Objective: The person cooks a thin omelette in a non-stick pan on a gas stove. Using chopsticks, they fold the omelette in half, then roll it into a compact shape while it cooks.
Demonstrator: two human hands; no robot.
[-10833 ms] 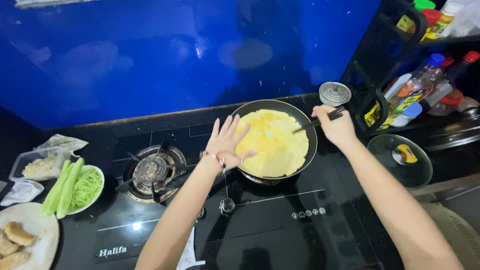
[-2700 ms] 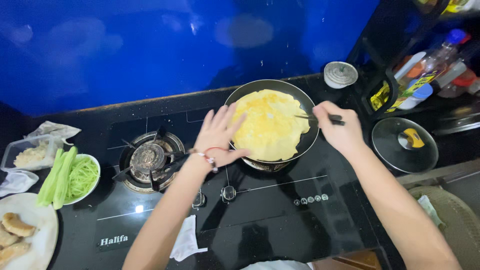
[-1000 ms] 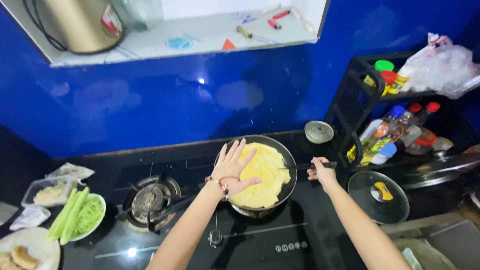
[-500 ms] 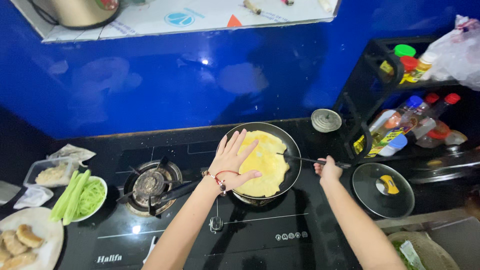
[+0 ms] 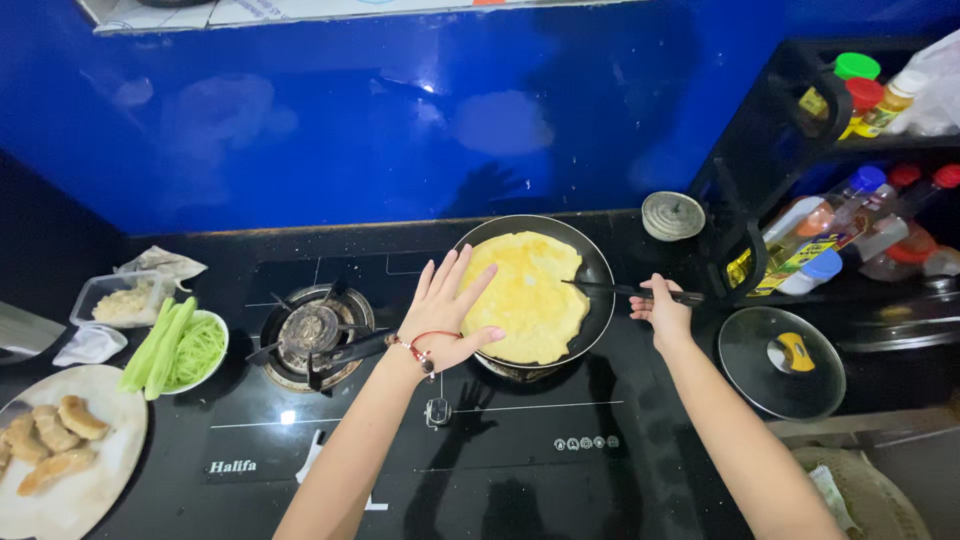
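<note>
On the black worktop (image 5: 300,500), a white plate of fried pieces (image 5: 75,480) and a bowl of green vegetable strips (image 5: 180,345) lie far left beside the gas burner (image 5: 310,335). The left hand (image 5: 445,315) hovers flat, fingers spread, at the near-left edge of the yellow omelette (image 5: 525,295) in the black pan (image 5: 598,270). The right hand (image 5: 660,315) grips dark chopsticks (image 5: 625,291) reaching over the omelette; a glass lid (image 5: 782,362) lies right.

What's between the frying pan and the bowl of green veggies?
In the head view, a gas burner sits between the frying pan and the veggie bowl, and the pan's black handle reaches across it.
</note>
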